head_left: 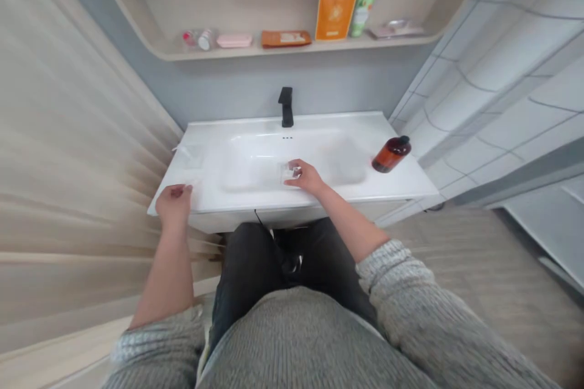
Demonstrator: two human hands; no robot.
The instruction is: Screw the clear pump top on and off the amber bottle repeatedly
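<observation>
while the left hand (pixel 173 203) lies open and slack on the front rim of the glossy white ceramic washbasin (pixel 319 124), the right hand (pixel 306 177) is closed on a small clear piece (pixel 288 172), square-edged, plastic or glass, can't tell which, held just inside the bowl's near edge. smooth amber bottle (pixel 391 154) with a black cap sits on the right of the rim, well apart from both hands; slim matte black faucet (pixel 286 106) at the back.
</observation>
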